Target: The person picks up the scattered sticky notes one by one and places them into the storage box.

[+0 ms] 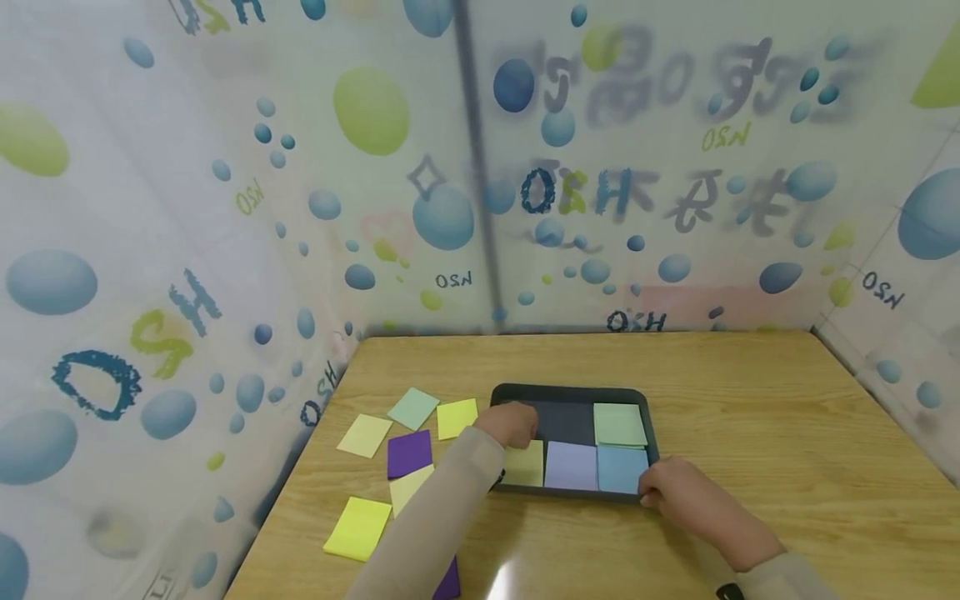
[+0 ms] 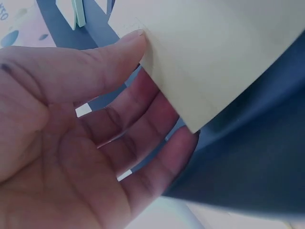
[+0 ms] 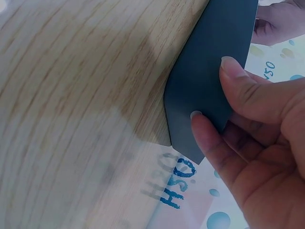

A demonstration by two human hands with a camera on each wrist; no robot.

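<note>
My left hand (image 1: pixel 513 423) reaches over the left side of the dark tray (image 1: pixel 573 495). In the left wrist view its thumb lies on the edge of a pale yellow sticky note (image 2: pixel 214 57), with the other fingers curled beneath. From the head, a pale yellow note (image 1: pixel 527 463) shows at the tray's near left, right below that hand. My right hand (image 1: pixel 678 492) grips the tray's near right corner; in the right wrist view, thumb and fingertip press the dark outer wall (image 3: pixel 205 67). Lilac (image 1: pixel 572 465), blue (image 1: pixel 622 469) and light green (image 1: pixel 619 424) sticky notes lie in the tray.
Left of the tray, several loose notes lie on the wooden table (image 1: pixel 750 400): pale yellow (image 1: pixel 364 436), green (image 1: pixel 413 408), bright yellow (image 1: pixel 357 528) and purple (image 1: pixel 409 454). Patterned curtains (image 1: pixel 390 208) hang behind and beside the table.
</note>
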